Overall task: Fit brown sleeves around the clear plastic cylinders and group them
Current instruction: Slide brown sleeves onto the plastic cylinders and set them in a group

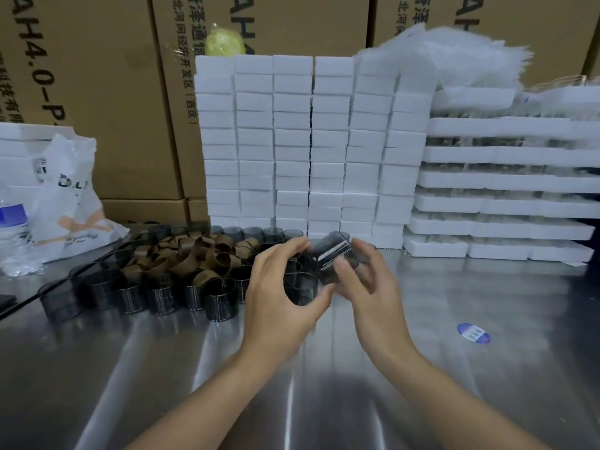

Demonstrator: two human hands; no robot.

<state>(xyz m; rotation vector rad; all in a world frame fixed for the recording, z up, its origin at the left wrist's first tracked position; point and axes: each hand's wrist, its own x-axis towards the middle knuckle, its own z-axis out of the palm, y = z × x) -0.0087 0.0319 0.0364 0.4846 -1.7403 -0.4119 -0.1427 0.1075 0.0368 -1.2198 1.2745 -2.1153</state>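
Held part: one smoky clear plastic cylinder [334, 256] is lifted just above the table, tilted, between both hands and in front of the white foam blocks.
Left hand: the left hand [276, 287] holds its fingers [292, 250] in a wide curve. The fingertips meet the cylinder's left edge and the thumb reaches under it.
Right hand: the right hand [370, 287] has its curled fingers [362, 250] clamped on the cylinder's right side, with the thumb across its front.
Sleeves: loose brown paper sleeves [194, 254] lie in a pile on the table, left of the hands.
Standing cylinders: dark upright cylinders [162, 297] ring the sleeve pile, touching one another.
Table: the brushed steel table [422, 368] carries a blue oval sticker [473, 333] to the right of the hands, well apart from them.
Background: stacked white foam blocks [308, 141] stand at centre, white foam trays [503, 183] to the right, and brown cardboard boxes [97, 92] behind.
Cut off: a white plastic bag [71, 203] and a water bottle [13, 228] sit at the left edge, the bottle only partly in frame.
Hard to make out: motion blur smears the held cylinder and the right fingertips, so it cannot be told whether a sleeve is on it. The left hand hides several standing cylinders.
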